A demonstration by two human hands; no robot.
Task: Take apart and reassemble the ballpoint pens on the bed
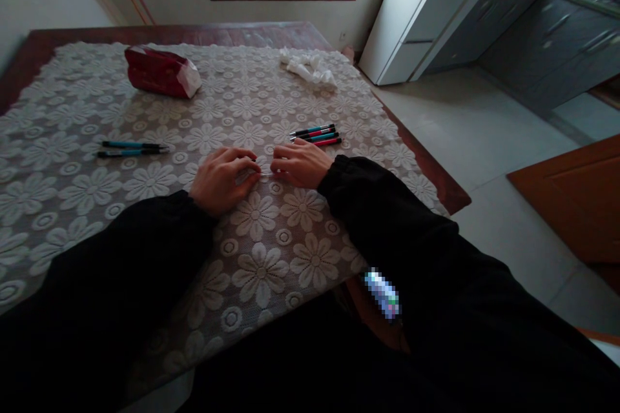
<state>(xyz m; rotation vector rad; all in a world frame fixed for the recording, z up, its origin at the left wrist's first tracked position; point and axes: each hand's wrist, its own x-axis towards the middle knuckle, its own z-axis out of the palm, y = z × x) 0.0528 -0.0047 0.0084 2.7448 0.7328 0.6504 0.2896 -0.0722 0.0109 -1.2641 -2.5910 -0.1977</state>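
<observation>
Thin pale rod (266, 173), likely a pen refill though too small to be sure, spans the gap between my two hands near the middle of the table's near half. Left hand (223, 179) pinches one end with curled fingertips; right hand (301, 163) pinches the other, both resting on the lace tablecloth (261, 258). My judgement: keep both wrists planted on the cloth and pull straight along the rod's line, no bending. Four pens (317, 135) lie just beyond the right hand, two more pens (130, 148) toward the left edge. Red tissue pack (162, 71) and crumpled tissue (310, 68) sit toward the far edge. Tiled floor (484, 142), grey cabinets (542, 39), dim light.
</observation>
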